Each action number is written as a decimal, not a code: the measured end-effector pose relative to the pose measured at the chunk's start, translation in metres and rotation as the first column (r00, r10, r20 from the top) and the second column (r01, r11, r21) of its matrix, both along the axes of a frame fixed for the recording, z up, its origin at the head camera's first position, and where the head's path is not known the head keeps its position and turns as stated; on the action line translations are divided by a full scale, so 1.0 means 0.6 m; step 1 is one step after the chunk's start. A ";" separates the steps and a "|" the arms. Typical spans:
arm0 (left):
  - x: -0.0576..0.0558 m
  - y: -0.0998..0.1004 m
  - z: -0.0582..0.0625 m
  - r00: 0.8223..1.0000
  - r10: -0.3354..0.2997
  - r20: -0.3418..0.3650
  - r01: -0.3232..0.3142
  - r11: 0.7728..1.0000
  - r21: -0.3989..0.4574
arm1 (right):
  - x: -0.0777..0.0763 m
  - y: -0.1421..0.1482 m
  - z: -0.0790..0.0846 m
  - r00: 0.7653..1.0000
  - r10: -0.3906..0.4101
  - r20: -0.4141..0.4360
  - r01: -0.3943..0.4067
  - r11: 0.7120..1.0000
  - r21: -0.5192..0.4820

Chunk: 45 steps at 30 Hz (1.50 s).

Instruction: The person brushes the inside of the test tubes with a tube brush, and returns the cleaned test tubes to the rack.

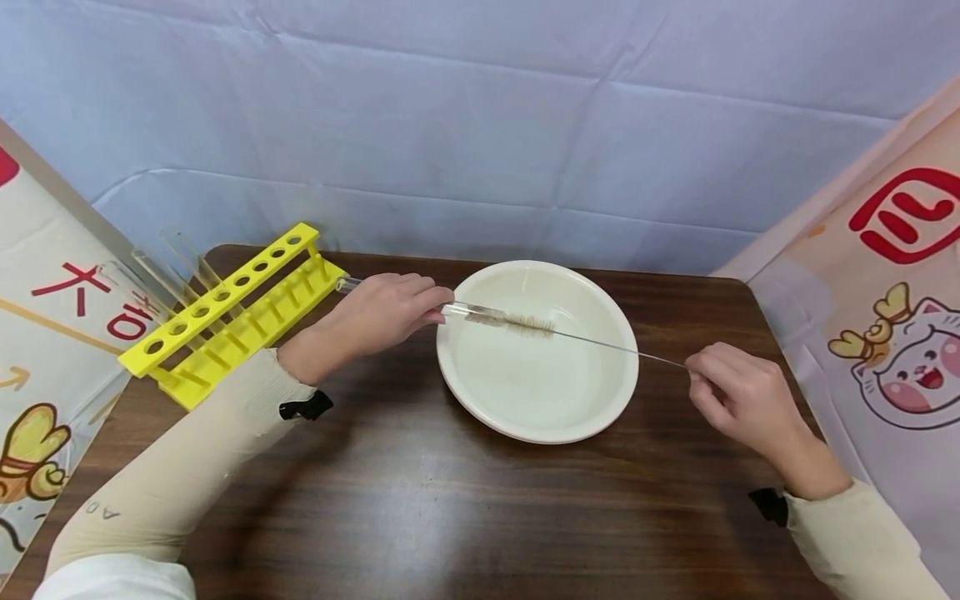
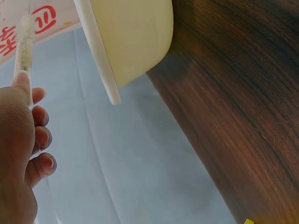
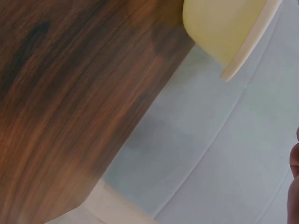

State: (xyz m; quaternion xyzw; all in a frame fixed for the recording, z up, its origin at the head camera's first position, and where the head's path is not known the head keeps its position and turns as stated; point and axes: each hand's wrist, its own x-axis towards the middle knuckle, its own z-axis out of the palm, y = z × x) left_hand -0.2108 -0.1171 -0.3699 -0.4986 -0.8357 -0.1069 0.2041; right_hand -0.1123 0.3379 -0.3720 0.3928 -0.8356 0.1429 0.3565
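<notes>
My left hand [image 1: 382, 312] grips a clear glass test tube [image 1: 459, 309] over the left rim of a white basin [image 1: 540, 435]. The tube lies nearly level, its mouth toward the right. A test tube brush [image 1: 531, 324] has part of its pale bristles inside that mouth and the rest outside, above the basin. Beyond the basin's right side, my right hand [image 1: 742, 400] pinches the far end of the brush's thin wire handle. In the left wrist view, the thumb and curled fingers [image 2: 43, 137] wrap the tube. Only a sliver of the right hand's fingers [image 3: 294, 161] shows in the right wrist view.
A yellow test tube rack [image 1: 240, 292] stands at the table's back left, close to the left forearm, with several glass tubes [image 1: 161, 275] leaning in it. The dark wooden table [image 1: 480, 517] meets a pale cloth backdrop [image 1: 450, 133] behind. Printed panels flank both sides.
</notes>
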 end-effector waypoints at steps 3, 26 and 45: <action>0.002 -0.001 0.001 1.000 0.005 0.001 -0.005 1.000 -0.003 | 0.000 0.007 -0.003 1.000 -0.006 -0.005 0.006 1.000 -0.002; -0.009 -0.029 -0.004 0.996 0.091 0.015 -0.091 0.996 -0.004 | 0.019 0.027 -0.002 0.990 -0.045 -0.136 0.019 0.982 -0.186; 0.002 -0.053 0.016 0.979 0.112 0.172 -0.144 0.972 0.185 | 0.017 0.042 -0.034 0.997 -0.076 0.013 0.076 0.997 0.013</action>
